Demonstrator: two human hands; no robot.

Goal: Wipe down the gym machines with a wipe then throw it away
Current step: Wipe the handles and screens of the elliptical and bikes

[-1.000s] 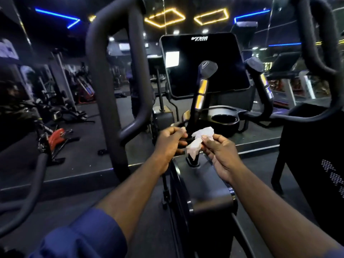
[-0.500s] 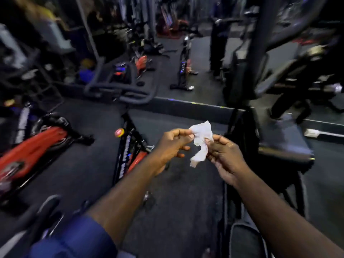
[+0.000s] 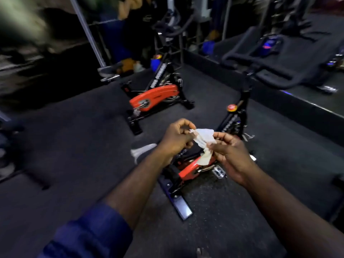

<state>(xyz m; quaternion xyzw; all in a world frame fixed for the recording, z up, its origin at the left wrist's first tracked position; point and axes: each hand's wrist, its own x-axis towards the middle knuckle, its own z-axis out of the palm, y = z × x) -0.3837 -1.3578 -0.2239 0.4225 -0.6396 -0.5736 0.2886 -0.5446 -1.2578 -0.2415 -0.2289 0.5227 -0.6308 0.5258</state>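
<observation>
On the head view I am watching the left hand [image 3: 176, 138] and right hand [image 3: 230, 155] both pinching the crumpled wipe [image 3: 203, 140] in midair over the near spin bike [image 3: 193, 170]. Pulling apart is risking a tear; either fingertip grip, blurred here, may be slipping.

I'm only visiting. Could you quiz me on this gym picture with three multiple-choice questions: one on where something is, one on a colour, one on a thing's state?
1. Where is the wipe?
A) on the floor B) between both hands C) on a saddle
2. What colour are the wheel covers of the near bike and the far bike?
A) green B) white C) red
3. What state is the wipe in?
A) crumpled B) folded into a neat square C) sealed in a packet

Answers: B, the left hand and the right hand each pinch it; C, both covers are bright red; A, it hangs bunched and wrinkled.
</observation>
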